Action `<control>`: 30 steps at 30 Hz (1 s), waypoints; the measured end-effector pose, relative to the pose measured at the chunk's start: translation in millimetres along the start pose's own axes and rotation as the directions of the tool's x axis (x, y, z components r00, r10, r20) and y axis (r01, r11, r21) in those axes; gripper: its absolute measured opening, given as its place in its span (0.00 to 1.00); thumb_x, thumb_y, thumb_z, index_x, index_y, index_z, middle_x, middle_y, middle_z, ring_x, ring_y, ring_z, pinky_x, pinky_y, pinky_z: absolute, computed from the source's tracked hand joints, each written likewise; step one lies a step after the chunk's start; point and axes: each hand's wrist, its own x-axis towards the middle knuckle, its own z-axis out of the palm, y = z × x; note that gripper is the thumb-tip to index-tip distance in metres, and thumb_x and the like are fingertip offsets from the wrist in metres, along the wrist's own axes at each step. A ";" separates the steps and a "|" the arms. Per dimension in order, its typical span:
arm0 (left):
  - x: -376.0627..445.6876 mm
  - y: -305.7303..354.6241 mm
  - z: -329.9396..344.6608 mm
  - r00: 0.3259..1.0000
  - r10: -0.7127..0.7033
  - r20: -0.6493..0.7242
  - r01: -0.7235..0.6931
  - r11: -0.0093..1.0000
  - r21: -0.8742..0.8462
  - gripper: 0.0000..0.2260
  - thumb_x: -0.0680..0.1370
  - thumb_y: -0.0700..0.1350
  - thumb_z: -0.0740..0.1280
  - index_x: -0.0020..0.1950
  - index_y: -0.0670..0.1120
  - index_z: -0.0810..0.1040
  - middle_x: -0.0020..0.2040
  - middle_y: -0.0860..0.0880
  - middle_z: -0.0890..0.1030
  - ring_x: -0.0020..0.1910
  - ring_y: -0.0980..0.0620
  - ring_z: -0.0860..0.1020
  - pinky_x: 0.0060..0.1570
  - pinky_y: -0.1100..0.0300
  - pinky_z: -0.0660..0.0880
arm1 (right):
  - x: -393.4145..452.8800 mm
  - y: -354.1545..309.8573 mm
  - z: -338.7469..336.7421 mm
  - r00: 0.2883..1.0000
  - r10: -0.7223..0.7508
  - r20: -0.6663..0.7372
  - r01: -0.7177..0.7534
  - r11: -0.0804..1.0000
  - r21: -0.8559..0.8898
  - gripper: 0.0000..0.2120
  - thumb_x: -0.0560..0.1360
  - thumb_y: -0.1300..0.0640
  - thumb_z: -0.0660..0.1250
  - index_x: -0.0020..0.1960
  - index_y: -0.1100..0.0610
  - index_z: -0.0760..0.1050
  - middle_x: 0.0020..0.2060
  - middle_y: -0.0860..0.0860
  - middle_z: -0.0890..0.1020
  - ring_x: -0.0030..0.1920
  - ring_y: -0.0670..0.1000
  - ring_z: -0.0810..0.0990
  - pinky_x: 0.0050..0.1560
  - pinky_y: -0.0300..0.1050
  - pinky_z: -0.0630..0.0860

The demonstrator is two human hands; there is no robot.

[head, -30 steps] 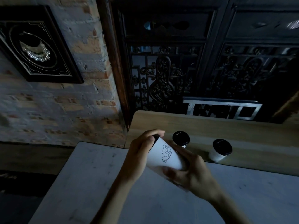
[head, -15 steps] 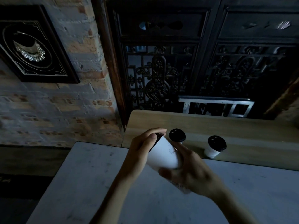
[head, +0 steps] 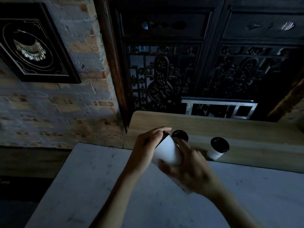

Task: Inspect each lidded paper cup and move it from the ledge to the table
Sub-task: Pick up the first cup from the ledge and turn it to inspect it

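Note:
A white paper cup (head: 167, 151) with a black lid is tilted on its side above the far edge of the pale stone table (head: 92, 186). My left hand (head: 144, 145) grips its lid end and my right hand (head: 185, 167) wraps its base end. The cup's plain white side faces me. Two more lidded cups stand on the wooden ledge (head: 246, 129): one (head: 180, 135) just behind my hands, mostly hidden apart from its lid, and another (head: 218, 148) to the right near the ledge's front edge.
A brick wall (head: 57, 112) with a dark framed picture (head: 32, 45) rises at the left. Dark carved wooden screens (head: 197, 63) and a metal frame (head: 220, 107) stand behind the ledge. The ledge sits slightly higher than the table.
The held cup has been rotated between my hands: the drawn emblem that faced me a second ago has turned out of sight. My hands stayed in about the same place.

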 end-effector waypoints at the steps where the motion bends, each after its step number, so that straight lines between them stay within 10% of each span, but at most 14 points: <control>1: -0.7 -0.4 -1.7 1.000 0.002 0.020 -0.002 1.000 -0.021 0.18 0.80 0.56 0.61 0.61 0.54 0.86 0.59 0.55 0.88 0.65 0.55 0.81 0.69 0.53 0.73 | 1.8 1.9 -4.4 0.998 0.021 0.059 -0.031 0.984 0.175 0.27 0.69 0.36 0.74 0.65 0.42 0.72 0.39 0.39 0.84 0.36 0.40 0.83 0.35 0.36 0.76; 7: -1.8 0.5 -2.4 0.999 -0.022 0.045 0.027 0.992 -0.121 0.19 0.79 0.58 0.62 0.61 0.53 0.86 0.62 0.49 0.87 0.66 0.48 0.82 0.70 0.38 0.73 | -5.6 -1.7 -16.1 0.940 0.106 0.326 -0.322 0.596 0.735 0.09 0.73 0.47 0.77 0.53 0.42 0.85 0.46 0.53 0.90 0.41 0.56 0.90 0.39 0.48 0.86; 12: 5.1 1.8 4.3 0.991 -0.093 -0.098 0.086 0.993 -0.077 0.16 0.77 0.51 0.63 0.54 0.49 0.89 0.55 0.54 0.89 0.59 0.57 0.84 0.66 0.50 0.77 | 3.0 1.5 -3.1 0.997 0.041 0.072 -0.051 0.990 0.135 0.27 0.71 0.28 0.64 0.64 0.43 0.70 0.36 0.46 0.83 0.35 0.40 0.83 0.34 0.35 0.78; 15: 5.5 3.1 9.0 0.985 -0.122 -0.123 0.115 0.991 -0.062 0.16 0.75 0.54 0.63 0.53 0.52 0.89 0.53 0.58 0.89 0.57 0.61 0.84 0.62 0.56 0.77 | -0.9 0.1 9.1 1.000 0.013 0.014 -0.009 0.969 -0.247 0.41 0.67 0.24 0.57 0.74 0.39 0.53 0.44 0.41 0.77 0.36 0.42 0.79 0.37 0.38 0.74; 18: 6.0 2.4 7.9 0.991 -0.110 -0.080 0.106 0.993 -0.055 0.18 0.76 0.58 0.63 0.55 0.53 0.88 0.56 0.58 0.88 0.61 0.60 0.83 0.69 0.52 0.75 | 0.8 6.3 5.2 0.996 -0.083 -0.013 0.081 0.991 -0.106 0.35 0.72 0.26 0.63 0.72 0.42 0.62 0.41 0.39 0.81 0.36 0.43 0.81 0.36 0.39 0.78; 22: 3.8 -3.2 1.4 0.997 -0.075 -0.004 0.074 0.987 -0.141 0.19 0.77 0.59 0.63 0.60 0.52 0.87 0.61 0.50 0.87 0.67 0.49 0.81 0.72 0.38 0.71 | 2.8 7.0 -10.2 0.992 0.021 0.128 -0.086 0.848 0.522 0.11 0.71 0.42 0.75 0.54 0.36 0.82 0.44 0.32 0.87 0.47 0.40 0.86 0.45 0.31 0.81; 24: 3.3 -6.0 0.6 0.998 -0.064 0.021 0.067 0.985 -0.156 0.19 0.78 0.59 0.63 0.61 0.52 0.86 0.63 0.47 0.86 0.68 0.46 0.80 0.72 0.35 0.70 | -1.5 8.1 -14.3 0.969 0.130 0.212 -0.241 0.697 0.675 0.15 0.66 0.36 0.78 0.52 0.35 0.85 0.51 0.42 0.89 0.52 0.48 0.88 0.54 0.50 0.87; 26: 4.3 -6.0 1.8 0.998 -0.070 0.008 0.070 0.985 -0.157 0.19 0.77 0.58 0.64 0.60 0.52 0.87 0.62 0.48 0.87 0.67 0.47 0.81 0.72 0.36 0.71 | -1.9 5.4 -15.4 0.956 0.161 0.244 -0.287 0.675 0.680 0.14 0.66 0.35 0.77 0.51 0.33 0.84 0.49 0.46 0.89 0.49 0.53 0.90 0.52 0.55 0.87; 30: 8.4 -4.7 6.2 0.988 -0.107 -0.112 0.093 0.988 -0.121 0.14 0.74 0.56 0.66 0.50 0.54 0.90 0.55 0.55 0.89 0.61 0.57 0.84 0.68 0.51 0.76 | 1.3 -2.5 -5.1 0.996 0.062 0.066 -0.078 0.961 0.265 0.24 0.75 0.33 0.64 0.65 0.45 0.75 0.38 0.47 0.85 0.36 0.43 0.83 0.35 0.40 0.77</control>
